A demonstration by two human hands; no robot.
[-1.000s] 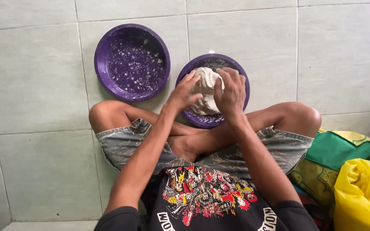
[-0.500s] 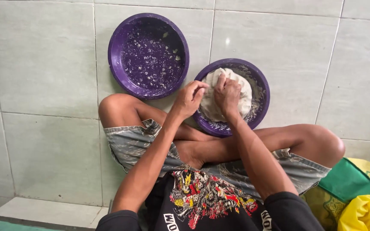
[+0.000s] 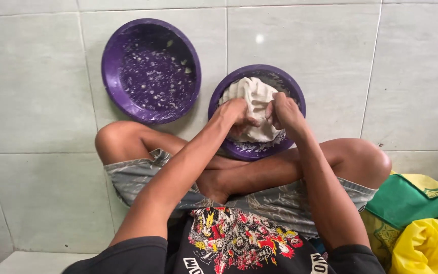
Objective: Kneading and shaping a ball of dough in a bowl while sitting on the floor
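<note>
Pale green tiled floor (image 3: 31,86) with two purple basins on it

A purple basin (image 3: 111,56) flecked with white bits sat on the tiles at the left; a second purple basin (image 3: 298,96) holding white dough (image 3: 252,94) stood just beside it. The person sat cross-legged on the floor, and green-and-yellow cloth (image 3: 406,203) with a yellow plastic bag (image 3: 429,248) lay at the right.

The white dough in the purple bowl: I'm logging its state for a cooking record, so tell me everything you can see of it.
The dough is one off-white, soft-looking lump with folds and creases across its surface, matte rather than shiny. It sits heaped in the right-hand purple bowl on the tiled floor, filling most of it, with pale smears on the bowl's inner wall. The left hand and the right hand both press into its near side with curled fingers, covering that edge. The second purple bowl beside it holds only scattered crumbs.
</note>
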